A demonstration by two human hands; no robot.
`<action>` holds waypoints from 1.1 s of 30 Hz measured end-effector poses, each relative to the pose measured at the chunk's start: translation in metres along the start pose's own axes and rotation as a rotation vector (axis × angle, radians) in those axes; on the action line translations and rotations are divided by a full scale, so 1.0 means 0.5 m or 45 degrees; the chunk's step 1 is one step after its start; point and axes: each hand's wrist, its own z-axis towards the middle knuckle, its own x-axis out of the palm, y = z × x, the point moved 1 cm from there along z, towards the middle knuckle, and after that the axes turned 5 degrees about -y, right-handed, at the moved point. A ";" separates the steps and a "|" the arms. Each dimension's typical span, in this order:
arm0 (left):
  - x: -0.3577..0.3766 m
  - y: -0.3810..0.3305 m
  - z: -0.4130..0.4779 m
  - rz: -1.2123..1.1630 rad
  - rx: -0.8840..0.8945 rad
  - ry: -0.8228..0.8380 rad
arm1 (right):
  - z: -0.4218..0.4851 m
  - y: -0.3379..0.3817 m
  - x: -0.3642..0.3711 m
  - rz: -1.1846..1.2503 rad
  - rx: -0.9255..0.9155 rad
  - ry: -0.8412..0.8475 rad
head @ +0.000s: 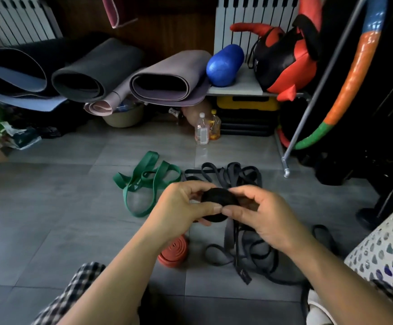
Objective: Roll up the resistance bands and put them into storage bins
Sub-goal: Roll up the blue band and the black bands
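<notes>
Head view: the left grip (181, 205) and the right grip (267, 216) met above the floor (50, 207). Both were closed round a rolled black band (219, 202) — fingers curled over its top, thumbs pressed on its near edge, thumb tips touching. Beyond the left grip a loose green band (143, 181) lay on the floor, and just under its wrist sat a rolled orange band (174, 250). A tangle of grey and black bands (251, 252) spread beneath and beyond the right grip. To the right of the right grip stood a white perforated bin (387, 249) — well apart from the roll.
</notes>
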 end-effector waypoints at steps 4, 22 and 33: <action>0.019 0.000 0.012 -0.293 -0.084 0.026 | 0.011 -0.012 -0.020 0.283 0.055 0.049; 0.041 0.006 0.058 -0.055 -0.077 0.059 | 0.032 -0.026 -0.071 -0.422 -0.077 -0.025; 0.061 0.031 0.047 -0.284 -0.172 0.010 | 0.020 -0.019 -0.068 -0.056 0.078 0.058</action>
